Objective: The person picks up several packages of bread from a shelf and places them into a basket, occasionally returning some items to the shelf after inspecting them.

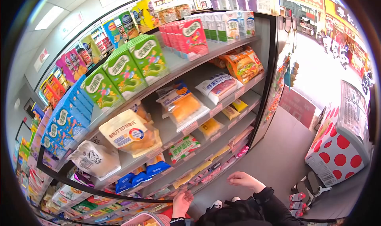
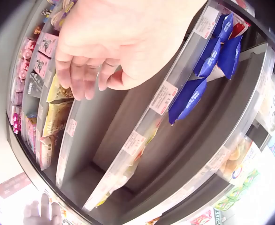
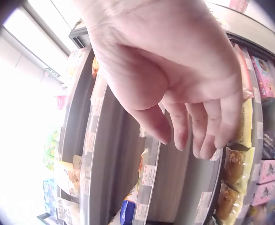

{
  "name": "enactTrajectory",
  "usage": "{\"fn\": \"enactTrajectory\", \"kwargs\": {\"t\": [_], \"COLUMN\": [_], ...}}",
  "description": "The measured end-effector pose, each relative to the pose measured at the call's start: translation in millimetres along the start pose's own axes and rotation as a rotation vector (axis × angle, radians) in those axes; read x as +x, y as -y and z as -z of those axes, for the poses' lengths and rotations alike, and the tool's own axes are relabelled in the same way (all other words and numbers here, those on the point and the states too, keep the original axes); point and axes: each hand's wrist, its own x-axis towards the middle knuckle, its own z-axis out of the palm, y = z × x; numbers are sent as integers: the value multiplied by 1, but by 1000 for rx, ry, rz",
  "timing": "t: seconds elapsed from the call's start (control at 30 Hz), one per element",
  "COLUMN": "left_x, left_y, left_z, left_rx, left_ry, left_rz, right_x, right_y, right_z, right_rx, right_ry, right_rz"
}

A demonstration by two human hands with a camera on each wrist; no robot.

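Note:
My left hand (image 1: 182, 203) hangs low before the shelf unit, beside a pink basket (image 1: 133, 219); it holds nothing. Farther right, my right hand (image 1: 245, 180) is over the floor, fingers loosely bent and nothing in them. In the left wrist view, blue packets (image 2: 188, 99) lie on a shelf to the right of the left hand, and yellow packets (image 2: 57, 117) sit just below its fingers. From the right wrist, packaged buns (image 3: 233, 166) show beside the fingertips. On the upper shelves are a BRUTTO bread bag (image 1: 129, 132), a bagged loaf (image 1: 183, 105) and green drink cartons (image 1: 149, 59).
Pink cartons (image 1: 192, 37) and white cartons (image 1: 226, 26) line the top shelf. A red-dotted freezer (image 1: 339, 146) stands at the right, with capped bottles (image 1: 297, 206) on the floor near it. A doorway opens onto a bright street behind.

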Motion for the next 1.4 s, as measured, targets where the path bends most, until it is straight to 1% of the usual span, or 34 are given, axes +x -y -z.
{"fn": "enactTrajectory", "kwargs": {"t": [0.07, 0.13, 0.17, 0.23, 0.3, 0.37, 0.4, 0.5, 0.57, 0.6, 0.67, 0.77, 0.9, 0.97, 1.03, 1.1, 1.17, 1.2, 1.27, 1.3, 1.37, 1.4], "left_x": [3, 8, 10, 10, 11, 12, 14, 17, 25, 26, 31, 39, 56, 66, 75, 87, 101, 108, 118, 122, 131, 136], "left_y": [-9, -13, -15, -20, -25, -30, -32, -35, -34, -33, -30, -15, 9, 21, 34, 49, 62, 68, 80, 86, 95, 99], "left_z": [17, 37, 47, 59, 65, 67, 67, 64, 59, 54, 42, 22, -12, -37, -68, -98, -128, -143, -170, -182, -200, -205], "left_rx": [-26, -22, -16, -10, -12, 16, 20, 39, 73, 67, 86, 117, 181, 187, 233, 248, 263, 262, 291, 285, 304, 292], "left_ry": [-12, -5, -3, 3, -22, -22, -17, 2, 9, 19, 20, 18, 37, 17, 58, 65, 99, 92, 142, 127, 144, 143], "left_rz": [-22, -13, -13, 41, 66, 100, 96, 105, 98, 104, 119, 154, 203, 228, 221, 233, 243, 243, 247, 246, 245, 247], "right_x": [9, 17, 20, 23, 15, 9, 7, 0, -7, -9, -10, -10, -9, -8, -8, -9, -4, 0, 11, 16, 30, 42], "right_y": [2, 2, 0, -2, -3, -10, -15, -24, -20, -22, -23, -32, -37, -39, -35, -23, -16, -16, -17, -13, -5, -10], "right_z": [-19, -35, -40, -51, -58, -61, -61, -53, -47, -42, -27, 3, 51, 79, 106, 133, 161, 175, 199, 207, 220, 228], "right_rx": [-1, -86, -76, -299, -270, -262, -209, -181, -164, -116, -66, -119, -123, -146, -124, -223, -232, -211, -151, -149, -37, -61], "right_ry": [6, 44, 29, 75, 29, -51, -81, -131, -162, -184, -203, -201, -195, -187, -178, -184, -163, -156, -125, -111, -73, -38], "right_rz": [-1, 52, 44, 108, 85, 131, 127, 98, 84, 91, 96, 39, 74, 76, 76, 41, 24, 21, -12, -19, -36, -45]}}
